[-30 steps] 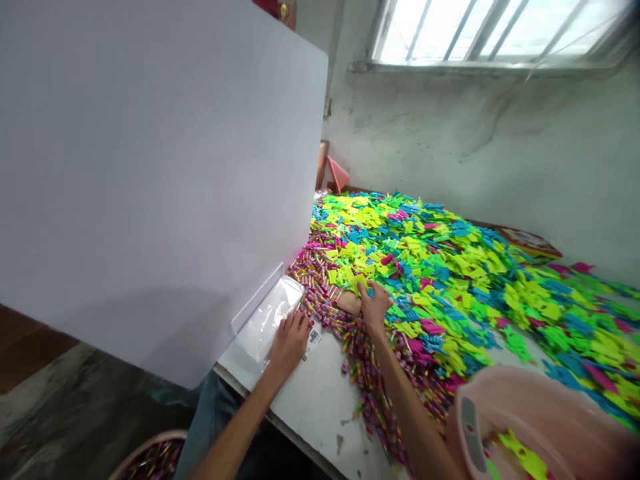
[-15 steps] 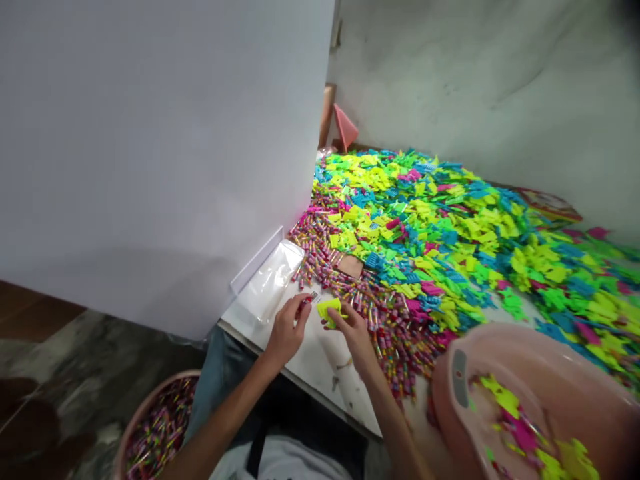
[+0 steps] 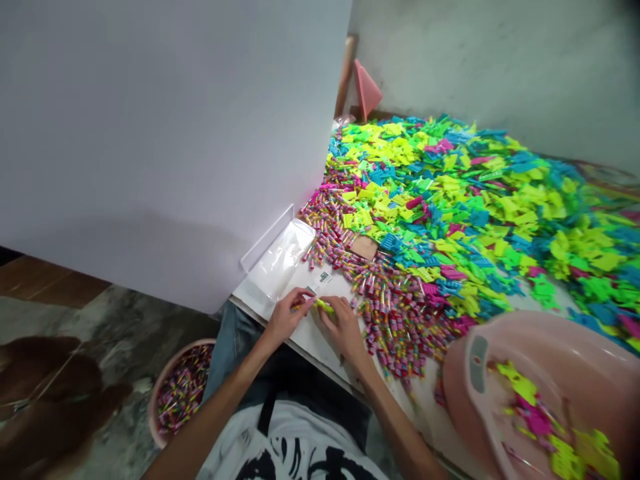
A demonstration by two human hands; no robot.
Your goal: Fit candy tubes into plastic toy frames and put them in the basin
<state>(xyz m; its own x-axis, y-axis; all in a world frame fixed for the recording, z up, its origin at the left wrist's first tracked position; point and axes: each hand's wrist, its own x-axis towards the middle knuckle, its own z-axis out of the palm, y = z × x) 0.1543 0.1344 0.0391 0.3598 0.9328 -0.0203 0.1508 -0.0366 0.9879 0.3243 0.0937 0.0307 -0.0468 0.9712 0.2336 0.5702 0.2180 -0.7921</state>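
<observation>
Just above the near edge of the white table [image 3: 307, 275], my two hands meet. My right hand [image 3: 346, 331] is closed in a pinch on a small yellow plastic piece [image 3: 325, 306], seen almost edge-on. My left hand [image 3: 286, 317] is closed too, its fingertips at the left end of that piece; a small, thin coloured item shows at its fingers, too small to make out fully. Beyond the hands lies a heap of small pink-and-red striped tubes [image 3: 395, 320]. A clear plastic bag [image 3: 286, 257] lies left of them.
Flat yellow, green, blue and pink plastic pieces [image 3: 465, 213] are heaped towards the wall. At right stands a pink tub [image 3: 540, 333] with a few pieces inside. A tall white panel [image 3: 170, 147] rises at left. Below is a basket of tubes [image 3: 183, 387]; a brown animal [image 3: 45, 393] lies on the floor.
My hands have come together, and the yellow piece has turned from face-on to nearly edge-on. The view has shifted, so the heaps sit farther right and higher.
</observation>
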